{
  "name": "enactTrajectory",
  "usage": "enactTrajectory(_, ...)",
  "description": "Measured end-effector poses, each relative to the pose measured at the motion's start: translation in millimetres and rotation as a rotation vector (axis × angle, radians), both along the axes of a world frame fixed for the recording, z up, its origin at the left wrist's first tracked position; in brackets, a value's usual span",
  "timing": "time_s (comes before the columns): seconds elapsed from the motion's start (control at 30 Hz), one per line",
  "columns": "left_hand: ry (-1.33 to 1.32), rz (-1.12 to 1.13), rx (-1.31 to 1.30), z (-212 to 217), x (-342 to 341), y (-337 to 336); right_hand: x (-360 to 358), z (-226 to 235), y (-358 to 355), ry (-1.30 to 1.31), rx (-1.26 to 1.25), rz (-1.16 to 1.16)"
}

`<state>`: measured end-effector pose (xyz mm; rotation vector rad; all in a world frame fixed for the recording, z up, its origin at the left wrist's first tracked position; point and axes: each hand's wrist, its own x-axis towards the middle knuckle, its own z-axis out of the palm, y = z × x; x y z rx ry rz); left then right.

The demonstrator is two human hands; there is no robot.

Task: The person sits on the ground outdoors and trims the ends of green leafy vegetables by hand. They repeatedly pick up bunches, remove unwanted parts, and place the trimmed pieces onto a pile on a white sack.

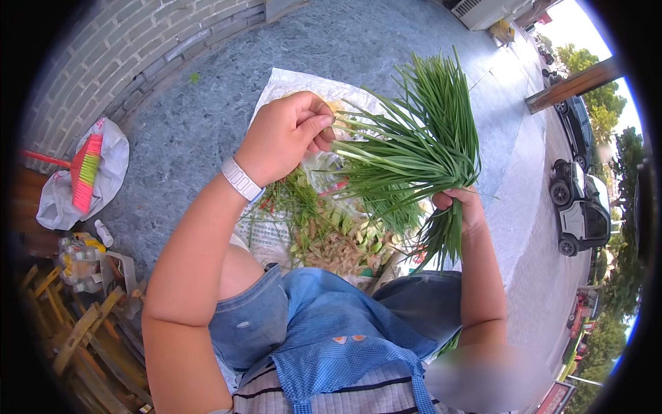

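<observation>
A thick bunch of green garlic chives (441,131) is gripped in my right hand (460,205), whose fingers wrap round the leaves. The leaf tips fan upward, and some leaves hang below the fist. Toward the left, the pale stem ends point at my left hand (293,131). Its thumb and fingers are closed in a pinch on pale, yellowish chive ends. Beneath both hands lies a white woven sack (289,79) on the ground. Loose chives (396,210), leafy trimmings and brown dry peelings (345,252) are heaped on it between my knees.
A red broom head (86,172) rests on a white plastic bag (52,200) at the left. Plastic bottles (79,259) and a wooden frame (86,331) are near my left elbow. A brick wall (158,34) bounds the far left. Parked vehicles (583,210) stand at the far right.
</observation>
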<state>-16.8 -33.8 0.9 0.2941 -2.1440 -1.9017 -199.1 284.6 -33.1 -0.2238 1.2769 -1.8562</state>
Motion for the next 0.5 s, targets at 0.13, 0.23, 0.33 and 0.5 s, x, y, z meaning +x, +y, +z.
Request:
enactTrajectory(0.13,0.027,0.021,-0.012,0.7,2.0,-3.5,5.7,4.9,-3.3,0.013,-0.008,-0.007)
enactTrajectory(0.23,0.014,0.020,0.022,2.1,3.8,-5.5,6.4,5.2,-3.3,0.015,-0.006,-0.003)
enactTrajectory(0.33,-0.014,0.015,0.072,1.9,4.6,-7.5,6.6,5.2,-1.6,0.027,-0.006,-0.008)
enactTrajectory(0.5,-0.045,0.045,0.157,2.7,6.6,-15.2,4.0,4.9,2.6,0.035,0.007,-0.012)
